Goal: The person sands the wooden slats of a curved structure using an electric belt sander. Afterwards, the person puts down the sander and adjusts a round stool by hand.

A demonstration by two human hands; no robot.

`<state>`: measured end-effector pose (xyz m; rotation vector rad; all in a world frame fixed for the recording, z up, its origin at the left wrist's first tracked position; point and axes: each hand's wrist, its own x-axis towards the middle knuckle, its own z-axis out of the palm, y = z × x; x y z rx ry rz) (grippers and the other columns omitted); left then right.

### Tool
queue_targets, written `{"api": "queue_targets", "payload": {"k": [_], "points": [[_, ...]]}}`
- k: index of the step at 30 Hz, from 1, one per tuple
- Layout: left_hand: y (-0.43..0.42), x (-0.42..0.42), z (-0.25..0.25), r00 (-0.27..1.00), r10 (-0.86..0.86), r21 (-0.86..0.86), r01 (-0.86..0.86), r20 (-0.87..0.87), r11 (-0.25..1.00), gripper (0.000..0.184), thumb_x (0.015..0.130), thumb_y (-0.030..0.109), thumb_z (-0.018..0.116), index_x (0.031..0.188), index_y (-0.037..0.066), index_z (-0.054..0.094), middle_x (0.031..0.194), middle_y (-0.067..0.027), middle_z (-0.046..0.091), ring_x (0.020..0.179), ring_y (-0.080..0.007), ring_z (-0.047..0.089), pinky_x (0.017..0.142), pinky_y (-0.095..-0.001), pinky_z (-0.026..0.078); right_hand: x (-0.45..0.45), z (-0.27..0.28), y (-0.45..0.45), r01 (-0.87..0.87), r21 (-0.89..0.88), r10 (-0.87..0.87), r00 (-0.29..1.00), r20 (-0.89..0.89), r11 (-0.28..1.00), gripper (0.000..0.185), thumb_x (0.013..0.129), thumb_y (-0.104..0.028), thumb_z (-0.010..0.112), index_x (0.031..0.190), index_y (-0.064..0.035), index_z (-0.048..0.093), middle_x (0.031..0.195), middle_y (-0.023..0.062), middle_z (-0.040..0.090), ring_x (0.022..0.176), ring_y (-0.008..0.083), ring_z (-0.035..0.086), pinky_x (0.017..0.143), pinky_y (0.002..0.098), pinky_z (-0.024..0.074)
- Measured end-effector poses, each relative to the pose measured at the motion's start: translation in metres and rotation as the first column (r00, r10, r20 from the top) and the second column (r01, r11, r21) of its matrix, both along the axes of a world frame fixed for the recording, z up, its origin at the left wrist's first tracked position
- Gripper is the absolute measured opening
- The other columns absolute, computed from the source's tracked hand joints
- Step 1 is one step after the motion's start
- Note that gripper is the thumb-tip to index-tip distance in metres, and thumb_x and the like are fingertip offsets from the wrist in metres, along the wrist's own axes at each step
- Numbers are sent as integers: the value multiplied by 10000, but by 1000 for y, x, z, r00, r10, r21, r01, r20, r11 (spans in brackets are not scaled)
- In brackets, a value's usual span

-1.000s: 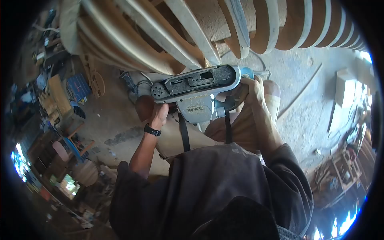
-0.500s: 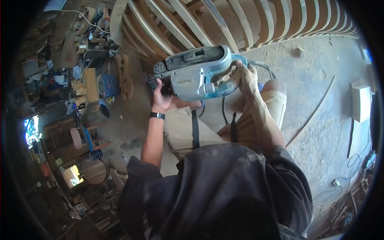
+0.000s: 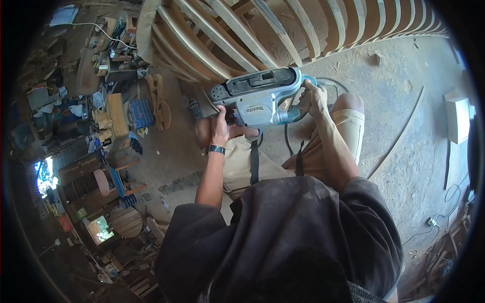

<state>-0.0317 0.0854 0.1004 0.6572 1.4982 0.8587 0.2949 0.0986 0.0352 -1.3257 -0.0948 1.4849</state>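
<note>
A grey and teal belt sander is held between my two hands, in front of my knees. My left hand, with a watch at the wrist, grips its front end at the left, thumb up. My right hand is wrapped round the rear handle on the right. The sander's upper edge is close to the lower ends of curved wooden ribs; whether they touch, I cannot tell. Its cord loops behind the handle.
A thin wooden strip and a white box lie on the dusty floor at the right. Cluttered tools, a blue case, wood pieces and a round slatted top are on the left. A cable runs at the lower right.
The view has shifted, showing more of the ribs and the left side. Since half a second ago, the sander and both hands sit slightly lower and the left hand is further right. Both grips persist.
</note>
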Motion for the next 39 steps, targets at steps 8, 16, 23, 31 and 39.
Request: {"api": "queue_targets", "payload": {"k": [8, 16, 23, 31, 39], "points": [[4, 2, 15, 969, 136, 39, -147, 207, 988, 524, 859, 585, 490, 815, 73, 592, 659, -7, 532, 565, -153, 526, 483, -264, 361, 5, 32, -2, 6, 205, -1, 1000, -24, 979, 262, 844, -241, 628, 885, 11, 568, 693, 82, 554, 552, 161, 552, 499, 282, 474], [-2, 14, 6, 994, 12, -13, -14, -106, 1000, 627, 839, 642, 459, 844, 30, 593, 683, -26, 559, 576, -155, 564, 468, -273, 401, 6, 11, 0, 28, -56, -26, 999, 38, 998, 252, 828, -217, 643, 858, 21, 567, 692, 94, 551, 551, 175, 551, 483, 311, 485], [-4, 17, 8, 997, 35, 79, -40, 63, 996, 611, 853, 634, 445, 886, 44, 597, 683, -12, 551, 595, -132, 555, 496, -243, 380, 21, 36, -3, -5, 175, 0, 1000, 27, 985, 222, 831, -204, 644, 851, 3, 566, 689, 77, 551, 542, 165, 547, 502, 284, 481], [-1, 7, -3, 987, -36, -31, 32, -154, 999, 601, 869, 634, 409, 964, 66, 583, 770, -14, 605, 641, -107, 559, 507, -252, 398, 1, 9, 5, 78, -53, -78, 997, 5, 996, 221, 838, -175, 631, 875, 24, 545, 695, 87, 545, 535, 175, 543, 475, 312, 477], [-2, 10, 1, 998, 32, 117, -24, -63, 993, 658, 856, 642, 434, 832, 8, 608, 715, -42, 596, 590, -126, 565, 491, -251, 418, 10, 32, 0, 14, 172, -21, 999, 35, 985, 238, 849, -215, 617, 845, 21, 591, 674, 85, 568, 540, 164, 551, 475, 288, 463]]}}
